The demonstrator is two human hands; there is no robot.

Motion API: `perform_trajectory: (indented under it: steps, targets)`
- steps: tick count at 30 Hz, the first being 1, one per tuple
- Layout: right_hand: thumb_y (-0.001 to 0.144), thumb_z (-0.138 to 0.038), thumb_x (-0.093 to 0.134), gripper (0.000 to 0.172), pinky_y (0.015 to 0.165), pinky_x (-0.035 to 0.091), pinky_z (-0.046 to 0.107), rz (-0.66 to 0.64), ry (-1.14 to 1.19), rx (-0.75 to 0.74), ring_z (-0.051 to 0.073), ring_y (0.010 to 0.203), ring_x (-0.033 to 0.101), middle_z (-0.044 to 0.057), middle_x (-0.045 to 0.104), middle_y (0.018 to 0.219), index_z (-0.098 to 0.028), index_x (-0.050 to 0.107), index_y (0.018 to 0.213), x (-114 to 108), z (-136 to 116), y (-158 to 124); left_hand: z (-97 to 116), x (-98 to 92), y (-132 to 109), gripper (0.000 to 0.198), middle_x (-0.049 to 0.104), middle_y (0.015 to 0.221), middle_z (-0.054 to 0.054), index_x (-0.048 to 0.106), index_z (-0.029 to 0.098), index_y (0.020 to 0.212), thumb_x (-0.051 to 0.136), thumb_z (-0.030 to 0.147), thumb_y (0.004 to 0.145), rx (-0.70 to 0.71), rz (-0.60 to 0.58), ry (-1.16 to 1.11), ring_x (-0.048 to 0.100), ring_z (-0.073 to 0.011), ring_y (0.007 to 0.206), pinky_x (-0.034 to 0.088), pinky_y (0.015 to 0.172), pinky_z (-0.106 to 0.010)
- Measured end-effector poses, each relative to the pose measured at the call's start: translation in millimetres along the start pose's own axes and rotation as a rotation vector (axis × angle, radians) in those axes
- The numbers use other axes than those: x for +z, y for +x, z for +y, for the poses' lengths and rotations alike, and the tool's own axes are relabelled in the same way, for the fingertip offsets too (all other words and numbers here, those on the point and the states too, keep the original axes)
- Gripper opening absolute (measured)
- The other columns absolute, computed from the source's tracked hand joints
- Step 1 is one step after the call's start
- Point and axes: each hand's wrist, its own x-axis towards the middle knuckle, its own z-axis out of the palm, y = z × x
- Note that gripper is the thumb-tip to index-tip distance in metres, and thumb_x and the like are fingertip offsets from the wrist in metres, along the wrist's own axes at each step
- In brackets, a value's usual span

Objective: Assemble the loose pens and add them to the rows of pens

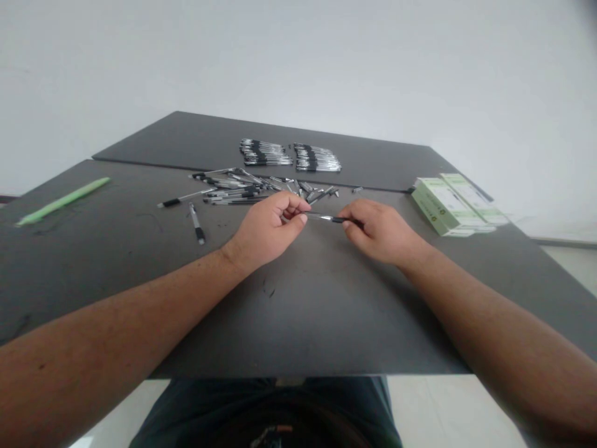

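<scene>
Between my two hands a slim pen [329, 218] with a clear barrel and a black grip lies nearly level above the table. My left hand [273, 225] pinches its clear end between thumb and fingers. At the other end, my right hand [373, 229] is closed around the black part, which its fingers partly cover. Just beyond my left hand lies a loose heap of pen parts [233, 190], clear barrels with black grips. Small caps [305, 186] are scattered at the heap's right side. One single pen piece [196, 224] lies apart, left of my left hand.
Two neat rows of pens, a left row [265, 153] and a right row [317, 158], lie on the far dark table [196, 137]. Green-and-white boxes [452, 208] are stacked at the right. A green stick-like object [65, 201] lies at the left.
</scene>
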Motion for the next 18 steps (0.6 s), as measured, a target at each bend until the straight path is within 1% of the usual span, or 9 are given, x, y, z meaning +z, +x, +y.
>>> perform_trajectory:
  steps: [5, 8, 11, 14, 18]
  targets:
    - [0.101, -0.023, 0.060, 0.019, 0.087, 0.052, 0.038, -0.028, -0.002, 0.007, 0.028, 0.094, 0.071, 0.009, 0.080, 0.100, -0.023, 0.076, 0.109, 1.0, -1.2, -0.1, 2.7, 0.0, -1.4, 0.022, 0.082, 0.099, -0.006, 0.078, 0.020, 0.112, 0.070, 0.030, 0.095, 0.012, -0.027, 0.048, 0.077, -0.0191, 0.087, 0.064, 0.076, -0.031]
    - [0.103, -0.024, 0.058, 0.021, 0.087, 0.053, 0.039, -0.033, -0.004, -0.014, 0.028, 0.095, 0.072, 0.010, 0.080, 0.101, -0.022, 0.077, 0.113, 3.0, -1.8, -0.8, 3.2, -0.7, -1.9, 0.022, 0.083, 0.098, -0.005, 0.080, 0.020, 0.112, 0.071, 0.030, 0.095, 0.039, -0.048, 0.099, 0.077, -0.0194, 0.086, 0.063, 0.078, -0.031]
    - [0.106, -0.026, 0.058, 0.024, 0.089, 0.054, 0.039, -0.050, -0.011, -0.036, 0.029, 0.098, 0.074, 0.012, 0.081, 0.104, -0.021, 0.079, 0.117, 4.5, -1.9, -1.1, 3.9, -2.0, -1.9, 0.021, 0.085, 0.100, -0.005, 0.082, 0.021, 0.112, 0.072, 0.030, 0.097, 0.059, -0.076, 0.152, 0.079, -0.0196, 0.088, 0.064, 0.084, -0.032]
    - [0.108, -0.028, 0.057, 0.028, 0.092, 0.055, 0.040, -0.078, -0.015, -0.030, 0.030, 0.104, 0.075, 0.013, 0.084, 0.111, -0.021, 0.079, 0.122, 4.5, -1.3, -0.5, 4.6, -3.4, -1.1, 0.020, 0.085, 0.100, -0.005, 0.083, 0.021, 0.113, 0.072, 0.029, 0.098, 0.050, -0.090, 0.157, 0.080, -0.0199, 0.091, 0.064, 0.088, -0.032]
    - [0.110, -0.030, 0.055, 0.030, 0.094, 0.055, 0.040, -0.088, -0.006, -0.008, 0.030, 0.108, 0.076, 0.014, 0.085, 0.115, -0.021, 0.080, 0.124, 3.5, -1.1, 1.2, 3.2, -4.0, -0.3, 0.020, 0.085, 0.096, -0.004, 0.082, 0.021, 0.113, 0.072, 0.029, 0.098, 0.045, -0.108, 0.142, 0.080, -0.0195, 0.089, 0.064, 0.087, -0.032]
